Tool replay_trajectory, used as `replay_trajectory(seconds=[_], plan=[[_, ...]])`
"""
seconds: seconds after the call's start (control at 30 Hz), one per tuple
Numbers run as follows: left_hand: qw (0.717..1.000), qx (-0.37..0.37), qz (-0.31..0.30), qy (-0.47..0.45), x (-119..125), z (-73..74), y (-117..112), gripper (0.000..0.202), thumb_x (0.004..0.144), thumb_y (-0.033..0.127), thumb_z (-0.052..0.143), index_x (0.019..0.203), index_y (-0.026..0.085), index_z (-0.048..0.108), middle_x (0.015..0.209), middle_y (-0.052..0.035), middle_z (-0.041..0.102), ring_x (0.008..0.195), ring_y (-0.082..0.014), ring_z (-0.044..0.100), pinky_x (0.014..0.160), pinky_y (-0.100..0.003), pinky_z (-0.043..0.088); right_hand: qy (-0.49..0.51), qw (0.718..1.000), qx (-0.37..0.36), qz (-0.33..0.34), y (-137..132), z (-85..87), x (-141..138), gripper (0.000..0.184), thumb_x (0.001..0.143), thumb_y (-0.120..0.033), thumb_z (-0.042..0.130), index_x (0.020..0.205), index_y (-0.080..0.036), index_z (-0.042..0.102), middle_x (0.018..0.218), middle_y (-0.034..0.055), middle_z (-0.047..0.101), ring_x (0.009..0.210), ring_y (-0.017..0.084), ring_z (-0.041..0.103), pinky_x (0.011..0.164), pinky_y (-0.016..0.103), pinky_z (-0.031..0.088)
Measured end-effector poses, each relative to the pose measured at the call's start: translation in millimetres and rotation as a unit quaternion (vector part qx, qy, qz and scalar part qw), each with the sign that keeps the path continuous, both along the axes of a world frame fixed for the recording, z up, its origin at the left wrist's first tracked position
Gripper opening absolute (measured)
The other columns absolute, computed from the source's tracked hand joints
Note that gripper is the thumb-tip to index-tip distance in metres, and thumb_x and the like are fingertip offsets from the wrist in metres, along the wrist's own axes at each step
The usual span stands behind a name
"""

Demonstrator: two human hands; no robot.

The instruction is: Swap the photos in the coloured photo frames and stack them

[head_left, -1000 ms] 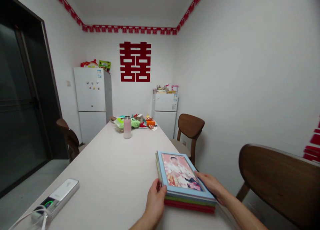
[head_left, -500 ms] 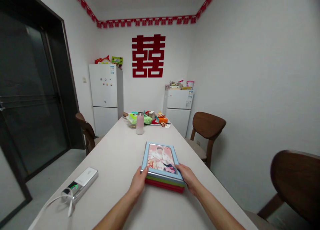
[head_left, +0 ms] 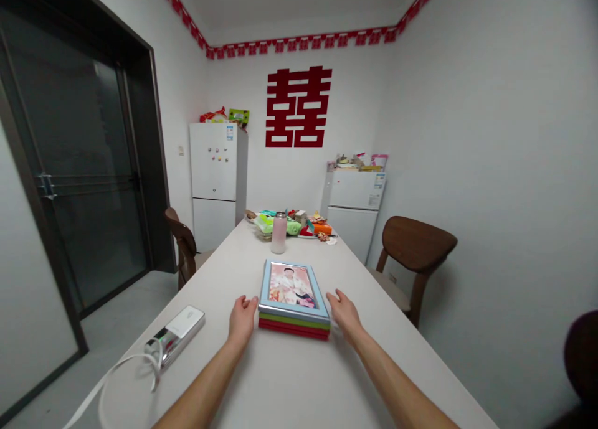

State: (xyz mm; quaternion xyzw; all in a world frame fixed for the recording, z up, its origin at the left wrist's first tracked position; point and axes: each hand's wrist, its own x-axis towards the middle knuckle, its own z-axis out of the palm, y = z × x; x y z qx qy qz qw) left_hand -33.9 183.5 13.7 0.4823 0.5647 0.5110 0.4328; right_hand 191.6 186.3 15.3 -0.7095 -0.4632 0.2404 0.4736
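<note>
A stack of picture frames lies on the white table, topped by a light blue picture frame (head_left: 319, 295) with a printed photo of a person. Below it show a green frame (head_left: 294, 320) and red frames (head_left: 293, 330). My left hand (head_left: 243, 322) is just left of the stack, its fingers loosely bent and holding nothing; a narrow gap separates it from the frames. On the right side, my right hand (head_left: 344, 314) is open, thumb and fingers apart, a little away from the stack.
A power bank (head_left: 180, 332) with a white cable (head_left: 105, 379) lies at the left on the table (head_left: 280, 391). Farther back stand a pink bottle (head_left: 279, 235) and several snack packets (head_left: 294, 228). Wooden chairs (head_left: 418, 245) flank the table; two fridges (head_left: 212, 161) stand behind.
Both hands have let go of the stack of picture frames and moved apart to its sides. The stack now rests on the table, and the view has turned slightly left.
</note>
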Motion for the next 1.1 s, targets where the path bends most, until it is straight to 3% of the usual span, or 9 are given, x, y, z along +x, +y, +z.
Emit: replay_trajectory(seconds=[0.1, 0.23, 0.3, 0.4, 0.63, 0.77, 0.87, 0.97, 1.1], plan=[[0.997, 0.049, -0.008, -0.053, 5.0, 26.8, -2.3, 0.033, 0.079, 0.022, 0.052, 0.110, 0.014, 0.044, 0.086, -0.0028, 0.056, 0.072, -0.0144, 0.056, 0.065, -0.029, 0.046, 0.013, 0.999, 0.050, -0.004, -9.6, 23.7, -7.6, 0.060, 0.064, -0.023, 0.044, 0.122, -0.008, 0.036, 0.048, -0.0054, 0.044, 0.052, 0.013, 0.047, 0.057, 0.026, 0.037], [0.981, 0.123, -0.091, -0.123, 34.0, 83.1, -23.0, 0.065, 0.066, 0.008, 0.053, 0.125, 0.021, 0.027, 0.052, 0.0105, 0.045, 0.045, -0.0060, 0.045, 0.050, -0.017, 0.037, 0.066, 0.982, 0.151, 0.088, -40.2, 74.6, -45.2, 0.068, 0.065, -0.024, 0.041, 0.129, -0.024, 0.020, 0.048, -0.0106, 0.034, 0.041, 0.007, 0.033, 0.045, 0.020, 0.031], [0.964, 0.154, -0.147, -0.157, 48.2, 109.5, -38.5, 0.070, 0.063, 0.010, 0.053, 0.126, 0.025, 0.025, 0.050, 0.0117, 0.044, 0.042, -0.0046, 0.041, 0.048, -0.016, 0.034, 0.209, 0.911, 0.291, 0.203, -60.3, 98.7, -63.2, 0.072, 0.062, -0.020, 0.042, 0.130, -0.025, 0.017, 0.047, -0.0110, 0.032, 0.039, 0.006, 0.027, 0.041, 0.019, 0.027], [0.892, 0.204, -0.302, -0.268, 59.3, 131.0, -58.7, 0.081, 0.058, 0.010, 0.053, 0.129, 0.023, 0.016, 0.050, 0.0117, 0.045, 0.042, -0.0044, 0.038, 0.046, -0.016, 0.032, 0.306, 0.846, 0.338, 0.276, -84.5, 117.2, -77.5, 0.071, 0.060, -0.016, 0.043, 0.128, -0.027, 0.022, 0.047, -0.0107, 0.032, 0.040, 0.006, 0.026, 0.040, 0.018, 0.026], [0.883, 0.191, -0.315, -0.291, 57.5, 109.4, -69.7, 0.084, 0.058, 0.010, 0.056, 0.130, 0.020, 0.014, 0.049, 0.0119, 0.046, 0.042, -0.0048, 0.038, 0.045, -0.017, 0.030, 0.367, 0.833, 0.293, 0.292, -93.2, 97.8, -81.7, 0.074, 0.056, -0.011, 0.045, 0.126, -0.025, 0.026, 0.046, -0.0114, 0.035, 0.040, 0.006, 0.029, 0.040, 0.018, 0.025], [0.892, 0.163, -0.274, -0.320, 52.3, 110.4, -65.2, 0.077, 0.058, 0.015, 0.063, 0.125, 0.017, 0.025, 0.051, 0.0103, 0.051, 0.043, -0.0045, 0.042, 0.046, -0.016, 0.031, 0.430, 0.826, 0.253, 0.262, -87.9, 100.1, -77.7, 0.049, 0.062, -0.018, 0.047, 0.111, -0.024, 0.043, 0.045, -0.0110, 0.036, 0.037, 0.005, 0.029, 0.038, 0.018, 0.024], [0.893, 0.122, -0.255, -0.351, 45.7, 122.7, -61.5, 0.037, 0.065, 0.040, 0.060, 0.089, 0.012, 0.053, 0.045, 0.0065, 0.051, 0.038, -0.0038, 0.041, 0.040, -0.015, 0.027, 0.481, 0.816, 0.199, 0.251, -83.8, 111.0, -70.2, 0.024, 0.071, -0.040, 0.041, 0.070, -0.019, 0.053, 0.043, -0.0081, 0.036, 0.034, 0.005, 0.029, 0.035, 0.019, 0.023], [0.891, 0.059, -0.307, -0.330, 41.9, 132.3, -60.3, 0.060, 0.070, 0.067, 0.032, 0.049, 0.014, 0.048, 0.030, 0.0043, 0.039, 0.026, -0.0038, 0.031, 0.032, -0.016, 0.016, 0.486, 0.814, 0.132, 0.289, -82.4, 119.9, -66.0, 0.050, 0.073, -0.059, 0.028, 0.044, -0.018, 0.036, 0.037, -0.0067, 0.033, 0.029, 0.004, 0.024, 0.032, 0.019, 0.018], [0.887, 0.002, -0.351, -0.298, 45.3, 134.9, -64.9, 0.073, 0.067, 0.075, 0.008, 0.040, 0.016, 0.042, 0.025, 0.0029, 0.034, 0.022, -0.0040, 0.025, 0.030, -0.017, 0.013, 0.461, 0.824, 0.077, 0.319, -84.6, 124.1, -69.7, 0.059, 0.067, -0.070, 0.021, 0.039, -0.018, 0.027, 0.032, -0.0082, 0.025, 0.025, 0.003, 0.017, 0.030, 0.017, 0.014]])
